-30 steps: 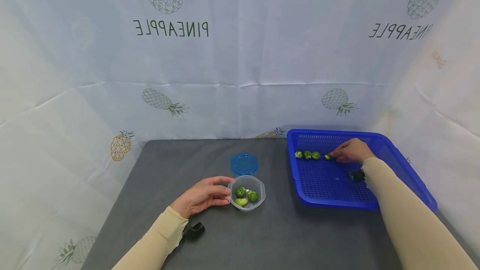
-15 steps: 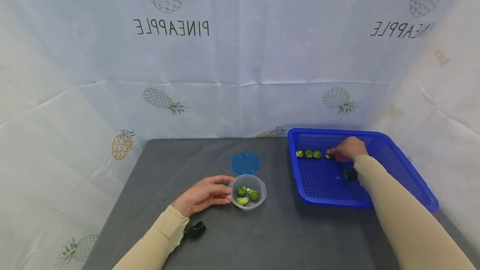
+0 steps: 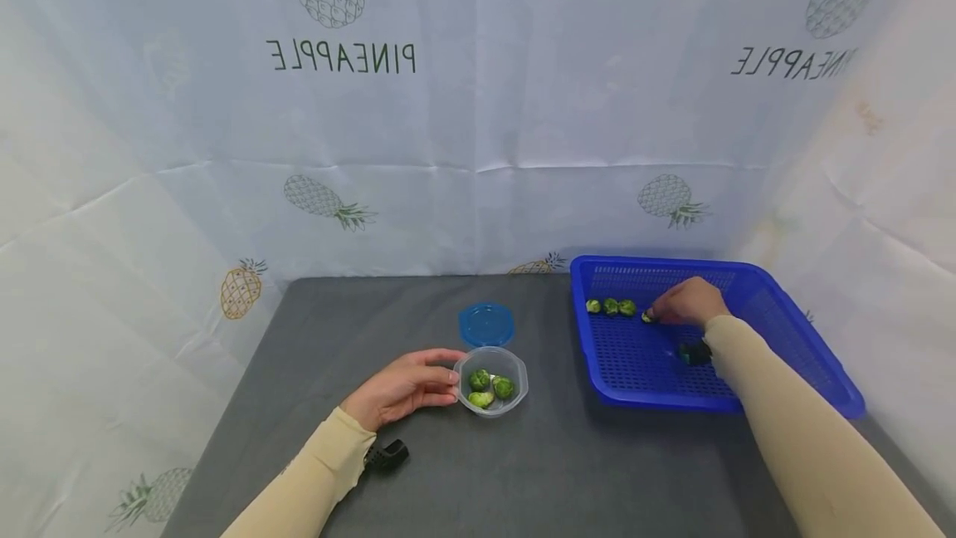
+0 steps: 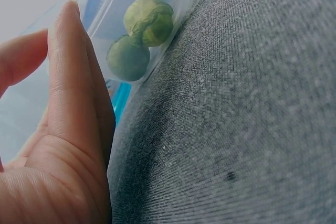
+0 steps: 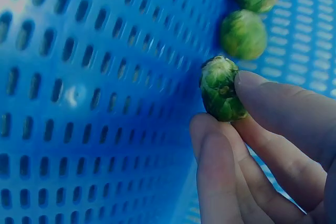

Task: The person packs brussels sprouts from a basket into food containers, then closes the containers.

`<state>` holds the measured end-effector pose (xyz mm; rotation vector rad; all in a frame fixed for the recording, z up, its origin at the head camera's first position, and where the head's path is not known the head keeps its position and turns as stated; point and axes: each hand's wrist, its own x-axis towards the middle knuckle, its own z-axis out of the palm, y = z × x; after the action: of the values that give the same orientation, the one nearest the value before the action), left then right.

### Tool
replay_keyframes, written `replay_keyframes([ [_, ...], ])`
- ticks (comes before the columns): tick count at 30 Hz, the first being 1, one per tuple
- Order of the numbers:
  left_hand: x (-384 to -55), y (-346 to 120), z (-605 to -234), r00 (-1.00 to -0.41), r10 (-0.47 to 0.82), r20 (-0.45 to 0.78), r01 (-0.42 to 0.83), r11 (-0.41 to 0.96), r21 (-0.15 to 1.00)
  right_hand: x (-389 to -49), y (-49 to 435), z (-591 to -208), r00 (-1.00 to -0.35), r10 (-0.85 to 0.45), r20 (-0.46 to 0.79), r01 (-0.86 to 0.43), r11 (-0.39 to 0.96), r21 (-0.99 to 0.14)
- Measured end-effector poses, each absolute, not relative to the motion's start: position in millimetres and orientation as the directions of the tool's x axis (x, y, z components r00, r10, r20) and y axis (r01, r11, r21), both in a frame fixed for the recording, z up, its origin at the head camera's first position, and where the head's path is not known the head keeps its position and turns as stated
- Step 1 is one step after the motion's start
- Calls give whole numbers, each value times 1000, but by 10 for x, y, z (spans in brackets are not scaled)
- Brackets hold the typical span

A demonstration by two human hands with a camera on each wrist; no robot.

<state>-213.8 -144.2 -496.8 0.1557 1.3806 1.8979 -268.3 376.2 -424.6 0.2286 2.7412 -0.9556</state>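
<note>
In the blue basket, my right hand point(image 3: 689, 302) pinches a small green Brussels sprout point(image 5: 223, 90) between thumb and fingertips, close by the perforated wall. To the left of it, several more Brussels sprouts point(image 3: 611, 306) lie in a row along the basket's far side. My left hand point(image 3: 407, 388) is beside a clear plastic container point(image 3: 523, 384), its extended fingers right at the left rim. Three Brussels sprouts point(image 3: 480, 399) sit inside that container; two show through its wall in the left wrist view.
A blue round lid point(image 3: 486, 325) lies just behind the container on the grey tabletop point(image 3: 523, 480). The blue basket point(image 3: 635, 398) stands at the right, near the white curtain point(image 3: 478, 106) with pineapple prints that closes off the back and sides.
My right hand has moved slightly left in the basket and closed its fingertips on the Brussels sprout, which has shifted a little. The left hand and container have stayed put.
</note>
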Motion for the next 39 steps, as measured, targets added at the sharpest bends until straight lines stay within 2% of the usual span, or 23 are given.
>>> replay_keyframes([
  [9,-2109,-1542,-5001,-700,639,-319,-500,-120,857,-2305,3311,-3942,-991,-44,-125,41,795,-606],
  [18,-2115,-1638,-4999,-714,627,-313,-491,-129,861,-1915,2445,-3705,-994,-105,40,-107,761,-640],
  [28,-2125,-1587,-4989,-712,631,-308,-476,-112,872,-1712,1525,-4034,-967,-235,98,-237,692,-682],
  [34,-2139,-1520,-4976,-718,623,-309,-462,-95,882,-1648,1318,-4228,-941,-307,141,-322,686,-652],
  [39,-2146,-1497,-4969,-718,621,-314,-466,-94,880,-1617,1264,-4303,-929,-352,118,-341,682,-648],
])
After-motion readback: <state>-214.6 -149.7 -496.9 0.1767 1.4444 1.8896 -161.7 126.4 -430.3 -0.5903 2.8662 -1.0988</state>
